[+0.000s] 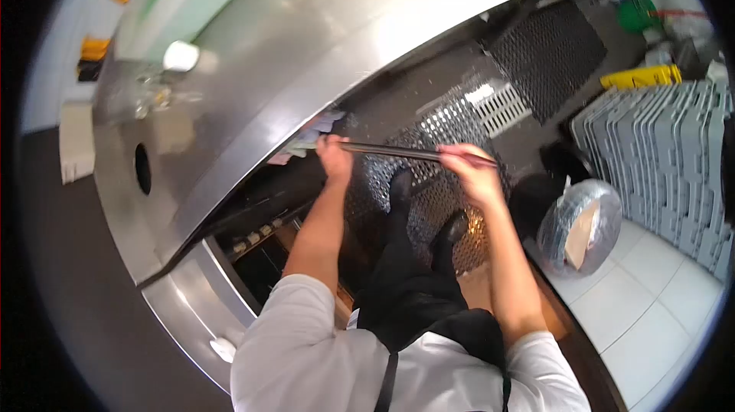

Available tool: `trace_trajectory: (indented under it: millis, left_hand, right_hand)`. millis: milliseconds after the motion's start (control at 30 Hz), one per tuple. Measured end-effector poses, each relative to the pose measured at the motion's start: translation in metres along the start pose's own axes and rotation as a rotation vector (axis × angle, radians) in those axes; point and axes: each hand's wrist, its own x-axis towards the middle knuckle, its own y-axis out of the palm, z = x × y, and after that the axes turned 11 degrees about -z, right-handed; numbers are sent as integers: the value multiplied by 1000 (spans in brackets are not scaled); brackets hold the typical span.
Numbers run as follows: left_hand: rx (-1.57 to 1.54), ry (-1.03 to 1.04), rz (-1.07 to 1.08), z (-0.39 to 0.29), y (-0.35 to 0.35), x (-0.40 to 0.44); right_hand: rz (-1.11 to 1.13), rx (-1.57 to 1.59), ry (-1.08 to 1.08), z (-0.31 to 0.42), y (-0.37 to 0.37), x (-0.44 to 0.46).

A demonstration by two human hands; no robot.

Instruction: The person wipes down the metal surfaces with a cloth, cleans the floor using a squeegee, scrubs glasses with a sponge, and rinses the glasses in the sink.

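Shirt, left hand, right hand, gripped rod

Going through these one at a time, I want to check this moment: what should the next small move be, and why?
Probably draw the left hand slightly away from the steel counter: both hands grip the dark pole, the right hand over the floor side, while the left appears close to the counter's edge, though its exact gap can't be judged.
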Motion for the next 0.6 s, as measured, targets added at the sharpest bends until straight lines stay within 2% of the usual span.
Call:
trace_trajectory:
  millis: [33, 100, 133, 233, 300, 367, 433, 467, 500, 600]
  left_hand:
    - [51, -67, -75, 9, 10, -6]
    - [44, -163, -74, 9, 23, -4]
    - [78, -326, -52, 19, 35, -2]
    - [-51, -478, 57, 5, 48, 23]
    - [94, -355, 15, -6, 63, 25]
    - [-80, -323, 44, -9, 81, 21]
    - [-156, -314, 43, -74, 51, 28]
    - [-214, -148, -66, -68, 65, 21]
    - [-261, -258, 58, -95, 47, 22]
    - [-295, -148, -10, -134, 23, 1]
  right_hand:
    - [49, 128, 147, -34, 35, 22]
    - [107, 129, 160, -86, 93, 52]
    - [90, 209, 160, -94, 112, 58]
    - [86, 307, 147, -81, 110, 65]
    - [80, 239, 91, -59, 94, 62]
    - [33, 234, 40, -42, 75, 49]
    - [17, 177, -21, -22, 55, 26]
    - [-5, 156, -89, -15, 46, 12]
    - [-26, 138, -159, -9, 39, -3]
    - [-84, 77, -251, 10, 26, -56]
